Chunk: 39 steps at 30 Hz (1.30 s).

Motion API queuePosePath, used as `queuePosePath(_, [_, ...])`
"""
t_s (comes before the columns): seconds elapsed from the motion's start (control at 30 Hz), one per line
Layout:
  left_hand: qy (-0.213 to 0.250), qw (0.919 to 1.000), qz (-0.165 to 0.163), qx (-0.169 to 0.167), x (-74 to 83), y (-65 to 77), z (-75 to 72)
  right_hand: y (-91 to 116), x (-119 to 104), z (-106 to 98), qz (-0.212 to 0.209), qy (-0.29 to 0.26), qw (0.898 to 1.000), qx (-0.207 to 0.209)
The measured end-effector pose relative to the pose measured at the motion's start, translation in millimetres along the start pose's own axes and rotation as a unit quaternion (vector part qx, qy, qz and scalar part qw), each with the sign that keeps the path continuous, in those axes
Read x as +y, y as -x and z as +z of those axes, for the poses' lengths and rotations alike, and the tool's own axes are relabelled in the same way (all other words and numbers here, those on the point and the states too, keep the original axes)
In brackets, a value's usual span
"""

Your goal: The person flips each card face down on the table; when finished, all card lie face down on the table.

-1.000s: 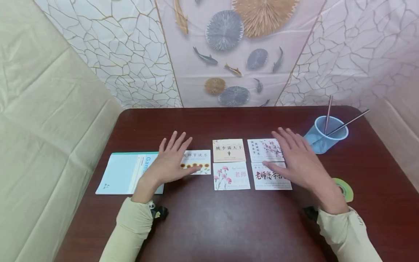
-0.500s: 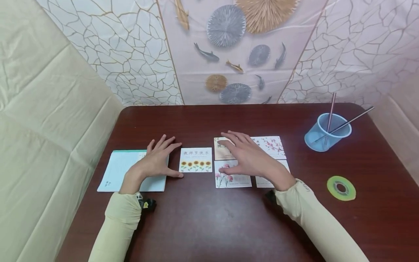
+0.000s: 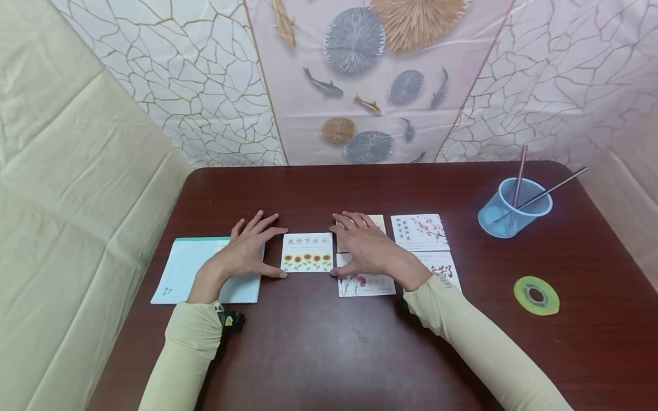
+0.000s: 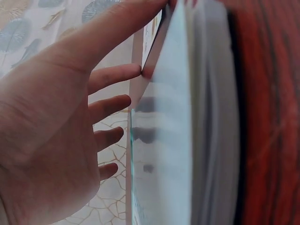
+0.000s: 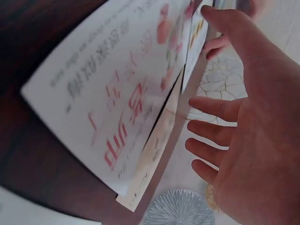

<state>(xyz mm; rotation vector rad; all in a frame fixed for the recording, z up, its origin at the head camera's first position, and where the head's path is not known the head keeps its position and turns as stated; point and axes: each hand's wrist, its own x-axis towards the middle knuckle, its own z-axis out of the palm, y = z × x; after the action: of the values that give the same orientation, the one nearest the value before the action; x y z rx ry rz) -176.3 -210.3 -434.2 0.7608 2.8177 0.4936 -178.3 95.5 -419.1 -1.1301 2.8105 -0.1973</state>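
Observation:
A white card with sunflowers (image 3: 307, 252) lies flat on the dark wooden table. My left hand (image 3: 241, 251) spans its left edge, thumb tip by the lower corner and index fingertip by the upper one. The palm hovers over a light-blue notebook (image 3: 185, 274). At the card's right edge is my right hand (image 3: 367, 245), thumb and fingers spread and lightly bent. Beneath that hand, partly hidden, are a beige card (image 3: 378, 221) and a carnation card (image 3: 377, 288). In the right wrist view, the carnation card (image 5: 103, 103) shows below straight fingers.
Further right lie a blossom card (image 3: 420, 233) and a card with dark red lettering (image 3: 449, 268), partly under the right sleeve. A green tape roll (image 3: 548, 302) lies beyond them. A blue mesh cup (image 3: 496, 214) with two thin sticks stands at the back right.
My right hand has moved left from the right-hand cards to the sunflower card's right edge. My left hand first drew back left to its left edge, then stayed. The cards have not moved.

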Motion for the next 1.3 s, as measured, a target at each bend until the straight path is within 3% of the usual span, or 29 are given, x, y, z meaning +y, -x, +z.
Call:
queuePosePath(0.23, [0.009, 0.9999, 0.005, 0.002, 3.3, -2.0, -0.6, -5, 0, 2, 0.002, 0.010, 1.000, -0.014])
queuePosePath(0.53, [0.002, 1.0000, 0.008, 0.001, 6.8, -3.2, 1.0, -11, -3, 2, -0.001, 0.018, 1.000, -0.005])
queuePosePath(0.93, [0.005, 0.9933, 0.106, 0.046, 42.0, -22.5, 5.8, -13, -10, -2, -0.029, -0.003, 0.996, 0.081])
queuePosePath(1.13, [-0.003, 0.9915, 0.117, 0.057, 51.4, -27.1, 3.9, -12, -11, -5, -0.041, -0.009, 0.993, 0.107])
queuePosePath(1.3, [0.003, 0.9932, 0.105, 0.050, 53.6, -27.2, 3.9, -9, -10, -5, -0.043, -0.019, 0.993, 0.110])
